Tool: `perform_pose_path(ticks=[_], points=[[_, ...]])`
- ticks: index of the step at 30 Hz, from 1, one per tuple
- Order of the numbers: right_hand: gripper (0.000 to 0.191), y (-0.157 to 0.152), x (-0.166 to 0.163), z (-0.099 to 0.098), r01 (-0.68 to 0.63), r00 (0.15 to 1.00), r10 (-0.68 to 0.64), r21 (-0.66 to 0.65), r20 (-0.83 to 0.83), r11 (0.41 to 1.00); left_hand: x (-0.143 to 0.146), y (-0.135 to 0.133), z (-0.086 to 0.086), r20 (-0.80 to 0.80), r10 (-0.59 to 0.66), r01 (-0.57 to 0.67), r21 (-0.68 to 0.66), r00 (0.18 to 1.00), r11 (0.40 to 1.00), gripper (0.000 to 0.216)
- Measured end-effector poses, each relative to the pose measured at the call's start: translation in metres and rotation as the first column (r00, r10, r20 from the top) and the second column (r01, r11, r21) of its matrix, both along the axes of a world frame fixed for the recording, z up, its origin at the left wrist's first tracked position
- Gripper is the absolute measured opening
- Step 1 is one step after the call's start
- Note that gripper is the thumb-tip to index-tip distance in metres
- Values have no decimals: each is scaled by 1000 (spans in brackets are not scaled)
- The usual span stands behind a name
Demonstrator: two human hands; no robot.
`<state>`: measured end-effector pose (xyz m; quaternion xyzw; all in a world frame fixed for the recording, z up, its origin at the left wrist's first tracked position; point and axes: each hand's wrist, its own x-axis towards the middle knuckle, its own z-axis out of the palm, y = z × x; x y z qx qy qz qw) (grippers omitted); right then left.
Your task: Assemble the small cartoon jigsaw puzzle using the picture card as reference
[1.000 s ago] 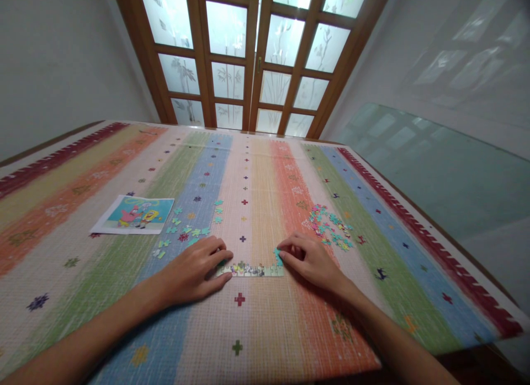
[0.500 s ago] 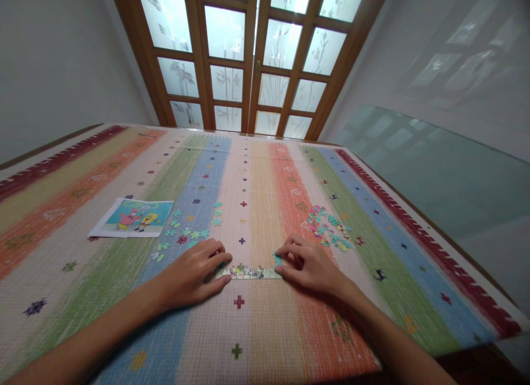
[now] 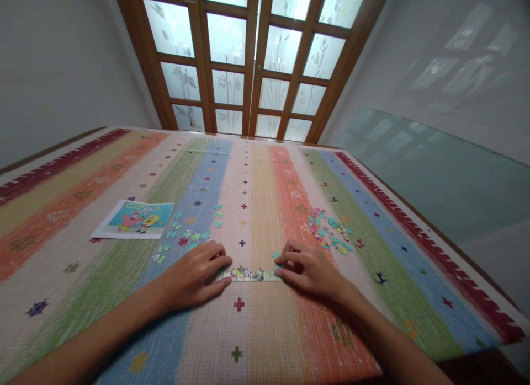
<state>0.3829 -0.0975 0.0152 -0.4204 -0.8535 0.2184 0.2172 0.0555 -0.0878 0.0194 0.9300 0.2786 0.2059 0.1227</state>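
Pinches teal piece (image 3: 276, 255) in right hand (image 3: 308, 267), with thumb (image 3: 286, 275) now nearer, apparently bringing it against puzzle strip (image 3: 252, 275) at right; grasps left end in left hand (image 3: 202, 268).

**Jigsaw Strip (image 3: 250, 275) on Striped Tablecloth (image 3: 256, 330)**

The left end is bracketed by the left hand (image 3: 199, 272). A turquoise piece (image 3: 276, 255) is touched at the right end by the right hand (image 3: 309, 270). Loose pieces (image 3: 195, 237) are grouped beyond each hand; a cartoon sheet (image 3: 138, 218) is laid at left.
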Motion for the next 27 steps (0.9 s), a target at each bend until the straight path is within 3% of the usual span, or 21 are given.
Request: perform_pose_path(ticks=[9,13,17,20,24,27], points=[[12,-1,-1,-1,-3,1000,3,21,-4,1000,0,1,0,-3,4,-4,52,1000,999,20],[13,-2,-3,1,8,1000,-8,7,2,1000,-9,12,-1,29,140,-143,129,990,981,24],[17,-2,-3,2,9,1000,-9,4,6,1000,-34,35,0,59,407,-410,206,911,888,31],[18,-2,-3,1,8,1000,-8,3,1,1000,-58,53,2,40,629,-622,211,776,754,34],[19,-2,-3,1,8,1000,-8,-2,-2,1000,-84,68,3,32,715,-703,221,698,676,39],[20,-2,-3,1,5,1000,-5,-6,4,1000,-95,74,-1,-29,735,-711,228,678,665,45]])
